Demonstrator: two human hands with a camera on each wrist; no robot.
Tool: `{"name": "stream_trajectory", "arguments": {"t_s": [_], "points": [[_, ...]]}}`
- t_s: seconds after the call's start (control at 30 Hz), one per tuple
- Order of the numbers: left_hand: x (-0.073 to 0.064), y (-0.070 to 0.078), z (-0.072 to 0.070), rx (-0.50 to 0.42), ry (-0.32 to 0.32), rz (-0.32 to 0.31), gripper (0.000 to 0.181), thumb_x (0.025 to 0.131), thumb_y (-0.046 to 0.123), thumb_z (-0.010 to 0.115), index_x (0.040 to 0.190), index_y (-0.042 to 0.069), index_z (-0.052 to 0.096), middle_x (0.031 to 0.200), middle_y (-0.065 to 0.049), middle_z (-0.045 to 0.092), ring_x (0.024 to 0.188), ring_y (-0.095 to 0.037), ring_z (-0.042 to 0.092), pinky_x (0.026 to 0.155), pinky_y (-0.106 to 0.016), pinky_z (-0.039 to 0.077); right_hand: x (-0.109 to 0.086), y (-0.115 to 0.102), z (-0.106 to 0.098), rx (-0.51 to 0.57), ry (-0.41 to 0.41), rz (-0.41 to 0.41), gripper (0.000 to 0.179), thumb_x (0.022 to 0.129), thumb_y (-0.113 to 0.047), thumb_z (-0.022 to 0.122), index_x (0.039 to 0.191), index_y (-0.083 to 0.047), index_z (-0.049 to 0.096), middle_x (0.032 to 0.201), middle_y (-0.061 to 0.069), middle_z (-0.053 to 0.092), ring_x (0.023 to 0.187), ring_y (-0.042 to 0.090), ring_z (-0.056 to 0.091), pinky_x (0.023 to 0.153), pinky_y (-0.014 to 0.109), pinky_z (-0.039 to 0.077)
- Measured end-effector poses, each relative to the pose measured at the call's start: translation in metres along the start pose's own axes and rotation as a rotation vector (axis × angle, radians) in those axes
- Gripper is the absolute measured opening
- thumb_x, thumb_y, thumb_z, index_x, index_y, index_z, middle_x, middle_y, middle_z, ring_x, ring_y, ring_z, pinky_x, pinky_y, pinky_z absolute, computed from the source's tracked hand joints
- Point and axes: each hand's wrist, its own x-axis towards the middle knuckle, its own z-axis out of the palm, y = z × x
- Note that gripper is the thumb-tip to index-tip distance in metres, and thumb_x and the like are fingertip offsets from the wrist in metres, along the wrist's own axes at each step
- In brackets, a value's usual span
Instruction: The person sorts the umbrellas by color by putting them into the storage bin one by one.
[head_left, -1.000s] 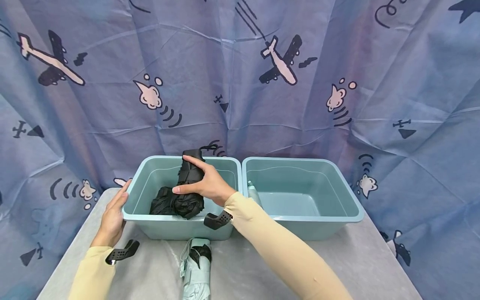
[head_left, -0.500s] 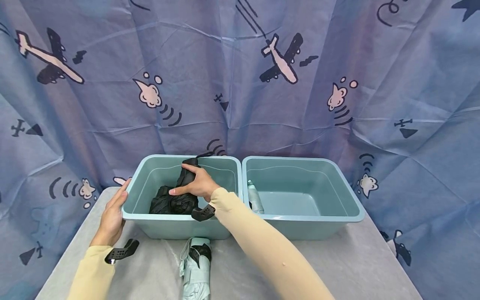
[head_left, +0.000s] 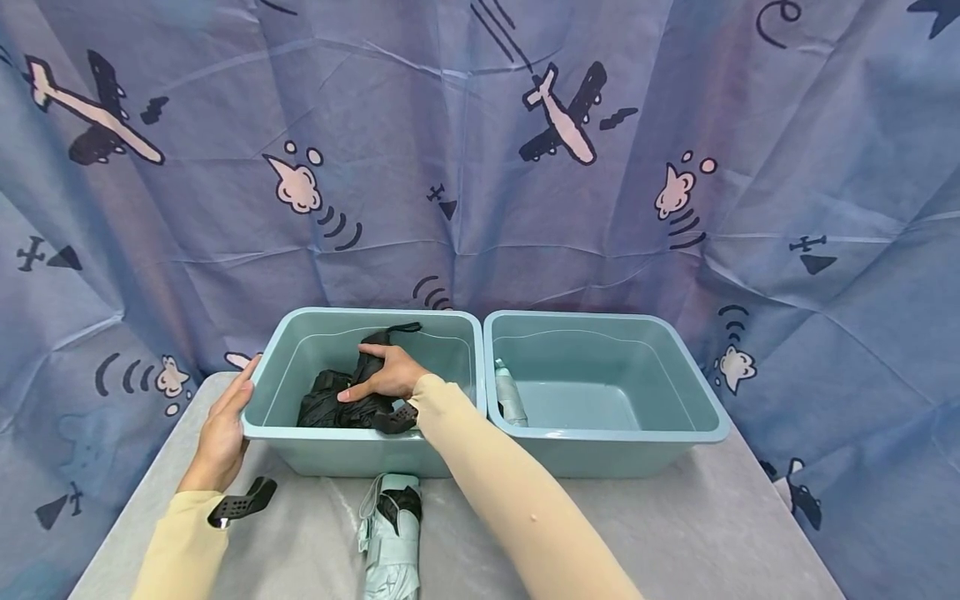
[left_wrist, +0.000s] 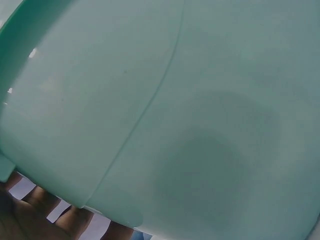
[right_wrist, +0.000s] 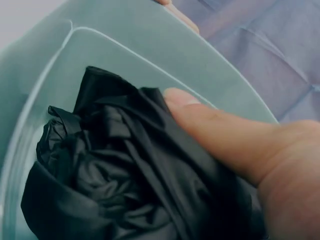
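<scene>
In the head view my right hand (head_left: 393,373) reaches into the left light-green bin (head_left: 330,454) and grips a black folded umbrella (head_left: 367,365), thumb on one side and fingers on the other. A cord loop hangs at the umbrella's far end. Close up in the right wrist view, the thumb (right_wrist: 215,130) presses on the loose black cloth (right_wrist: 155,165). To its left in the same bin lies another black folded bundle (head_left: 321,402), partly overlapped. My left hand (head_left: 222,433) rests with straight fingers against the bin's left outer wall.
Right beside it stands a matching bin (head_left: 607,458), with a pale green folded umbrella (head_left: 510,398) leaning at its left wall. Another pale green umbrella (head_left: 393,542) lies on the grey tabletop (head_left: 480,533) in front. A patterned curtain (head_left: 480,167) hangs close behind the bins.
My right hand has lowered the black umbrella deeper into the left bin, moving slightly left; its far end has dropped below the back rim. My left hand stays at the wall.
</scene>
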Motion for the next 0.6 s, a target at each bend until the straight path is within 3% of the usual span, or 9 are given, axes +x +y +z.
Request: {"name": "stream_trajectory", "arguments": {"t_s": [0.6], "points": [[0.0011,-0.0007,-0.0008,-0.003,0.002,-0.001,0.063,0.111,0.043,0.031,0.164,0.017,0.010,0.170,-0.006,0.005,0.150,-0.019,0.019,0.098,-0.014,0.036,0.0091,0.0012,0.0020,-0.044,0.008,0.035,0.087,0.082,-0.022,0.087,0.157,-0.017,0.042,0.164,0.008,0.031,0.149,0.028,0.029,0.113,0.041,0.037]]}}
